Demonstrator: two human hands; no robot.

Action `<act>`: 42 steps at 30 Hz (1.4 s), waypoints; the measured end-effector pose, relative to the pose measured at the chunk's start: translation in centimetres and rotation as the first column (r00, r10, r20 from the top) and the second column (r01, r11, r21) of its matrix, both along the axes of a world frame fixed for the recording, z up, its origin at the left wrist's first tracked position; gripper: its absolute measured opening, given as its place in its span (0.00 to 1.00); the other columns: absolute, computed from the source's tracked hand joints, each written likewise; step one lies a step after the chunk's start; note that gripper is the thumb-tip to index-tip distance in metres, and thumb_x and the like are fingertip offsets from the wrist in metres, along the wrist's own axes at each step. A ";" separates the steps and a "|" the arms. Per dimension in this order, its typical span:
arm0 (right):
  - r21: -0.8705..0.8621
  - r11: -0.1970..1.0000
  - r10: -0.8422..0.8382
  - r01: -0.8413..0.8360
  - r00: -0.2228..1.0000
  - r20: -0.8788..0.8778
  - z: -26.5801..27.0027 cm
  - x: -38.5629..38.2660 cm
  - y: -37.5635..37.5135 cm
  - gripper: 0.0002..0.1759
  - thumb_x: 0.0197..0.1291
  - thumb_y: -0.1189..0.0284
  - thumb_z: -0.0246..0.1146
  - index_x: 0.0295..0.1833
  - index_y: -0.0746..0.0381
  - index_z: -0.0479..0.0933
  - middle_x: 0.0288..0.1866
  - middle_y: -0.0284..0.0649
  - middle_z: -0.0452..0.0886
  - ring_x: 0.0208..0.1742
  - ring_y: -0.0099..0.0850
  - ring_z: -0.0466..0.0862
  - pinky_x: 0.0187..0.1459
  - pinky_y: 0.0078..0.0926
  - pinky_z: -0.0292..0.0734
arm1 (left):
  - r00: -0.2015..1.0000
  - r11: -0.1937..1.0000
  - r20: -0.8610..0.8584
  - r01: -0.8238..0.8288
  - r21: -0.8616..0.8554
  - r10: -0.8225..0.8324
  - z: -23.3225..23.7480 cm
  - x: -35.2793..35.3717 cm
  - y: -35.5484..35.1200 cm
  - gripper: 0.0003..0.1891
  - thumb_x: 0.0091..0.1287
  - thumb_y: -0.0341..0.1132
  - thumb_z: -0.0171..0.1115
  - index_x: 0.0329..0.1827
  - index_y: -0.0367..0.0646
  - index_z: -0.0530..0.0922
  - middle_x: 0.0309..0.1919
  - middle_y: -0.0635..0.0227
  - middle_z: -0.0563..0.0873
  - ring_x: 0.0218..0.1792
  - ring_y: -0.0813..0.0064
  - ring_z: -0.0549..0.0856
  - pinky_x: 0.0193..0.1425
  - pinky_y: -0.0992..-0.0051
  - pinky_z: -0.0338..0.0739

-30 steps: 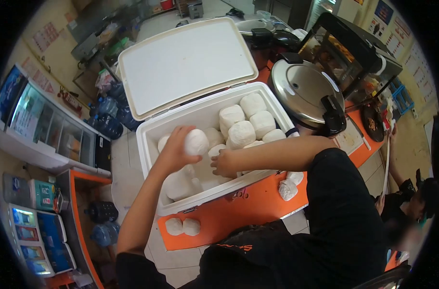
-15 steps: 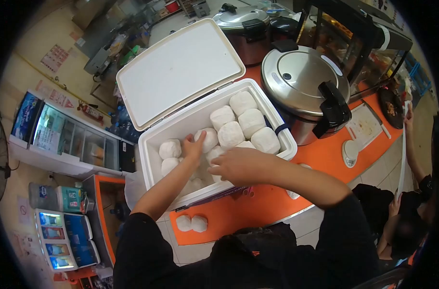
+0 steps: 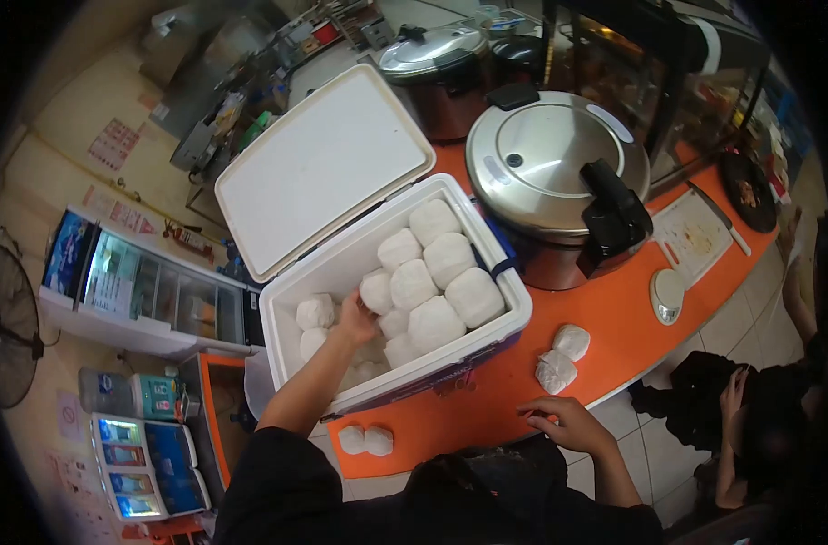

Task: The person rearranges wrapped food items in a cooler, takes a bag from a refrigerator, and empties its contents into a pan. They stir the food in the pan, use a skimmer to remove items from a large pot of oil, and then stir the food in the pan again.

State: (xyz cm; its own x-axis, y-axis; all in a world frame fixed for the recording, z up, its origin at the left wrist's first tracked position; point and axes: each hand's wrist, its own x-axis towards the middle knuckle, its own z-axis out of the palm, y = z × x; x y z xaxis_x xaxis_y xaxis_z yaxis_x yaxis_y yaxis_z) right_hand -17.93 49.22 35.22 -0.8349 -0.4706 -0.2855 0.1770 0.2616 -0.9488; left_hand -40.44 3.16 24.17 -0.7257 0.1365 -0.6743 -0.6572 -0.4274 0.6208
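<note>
A white cooler box (image 3: pixel 521 318) with its lid (image 3: pixel 328 168) up holds several round white bundles, apparently wrapped in thin plastic. My left hand (image 3: pixel 356 320) reaches into it, fingers and thumb against the left side of one white bundle (image 3: pixel 375 292) beside the pile; some fingertips are hidden. My right hand (image 3: pixel 566 423) hovers by the front edge of the orange table (image 3: pixel 487 409), fingers loosely stretched and holding nothing. Just above it on the table lie two more bundles, a smooth one (image 3: pixel 572 341) and a crinkled one (image 3: pixel 556 372).
Two bundles (image 3: pixel 365 440) sit at the table's near left corner. Right of the cooler stand a large steel rice cooker (image 3: pixel 550 163), a small scale (image 3: pixel 666 296), a cutting board (image 3: pixel 691 238) and a knife (image 3: pixel 723 218). Another person (image 3: pixel 777 391) is at the right.
My right hand has left the cooler and moved down and right to the table's edge. My left hand stays at the bundle. The view has shifted slightly.
</note>
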 end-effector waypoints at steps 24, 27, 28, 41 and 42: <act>0.220 0.972 0.084 -0.078 0.996 -0.018 -5.7 1.9 -2.4 0.17 0.66 0.72 0.66 0.59 0.65 0.81 0.50 0.47 0.87 0.46 0.35 0.87 0.50 0.31 0.81 | 0.172 0.198 -0.978 -0.961 -0.193 -0.116 20.4 26.0 -2.5 0.14 0.81 0.41 0.52 0.58 0.41 0.76 0.43 0.67 0.80 0.45 0.75 0.79 0.45 0.74 0.75; 0.246 0.922 0.318 -0.300 0.948 -0.035 -5.9 0.8 -7.3 0.18 0.66 0.70 0.66 0.58 0.65 0.81 0.52 0.49 0.86 0.51 0.41 0.87 0.53 0.35 0.80 | 0.462 -0.072 -0.887 -0.884 -0.461 0.010 12.6 32.8 -5.5 0.11 0.78 0.37 0.56 0.53 0.39 0.78 0.44 0.65 0.81 0.44 0.74 0.80 0.43 0.74 0.74; 0.238 0.903 0.383 -0.359 0.922 -0.063 -6.4 0.5 -9.5 0.18 0.66 0.69 0.66 0.58 0.65 0.81 0.52 0.50 0.86 0.52 0.43 0.87 0.54 0.36 0.80 | 0.633 -0.116 -0.773 -0.765 -0.633 0.045 9.5 34.6 -6.1 0.09 0.76 0.34 0.60 0.54 0.40 0.79 0.45 0.63 0.82 0.44 0.73 0.80 0.45 0.73 0.76; 0.615 0.487 0.853 -0.620 0.187 -0.487 -22.4 5.3 -38.9 0.38 0.49 0.77 0.68 0.70 0.49 0.72 0.76 0.44 0.64 0.78 0.52 0.62 0.66 0.62 0.70 | 0.905 0.126 -0.086 -0.035 -0.991 -0.418 -14.7 39.2 -13.4 0.56 0.36 0.27 0.85 0.75 0.57 0.65 0.78 0.52 0.57 0.73 0.36 0.63 0.75 0.49 0.69; 0.650 0.472 0.864 -0.596 0.168 -0.474 -22.8 5.5 -38.3 0.37 0.49 0.75 0.68 0.70 0.48 0.73 0.75 0.45 0.64 0.78 0.53 0.62 0.66 0.63 0.69 | 0.919 0.101 -0.012 0.030 -0.994 -0.393 -14.2 38.8 -13.0 0.55 0.36 0.27 0.85 0.74 0.57 0.67 0.76 0.52 0.60 0.71 0.37 0.65 0.73 0.49 0.71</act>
State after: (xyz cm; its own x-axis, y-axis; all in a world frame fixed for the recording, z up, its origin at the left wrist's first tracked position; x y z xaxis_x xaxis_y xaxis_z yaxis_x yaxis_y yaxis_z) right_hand -12.46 10.88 12.46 -0.0844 -0.9932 -0.0797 -0.8711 0.1124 -0.4780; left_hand -1.66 -9.85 10.01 -0.9276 -0.3168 -0.1979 -0.3735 0.7826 0.4980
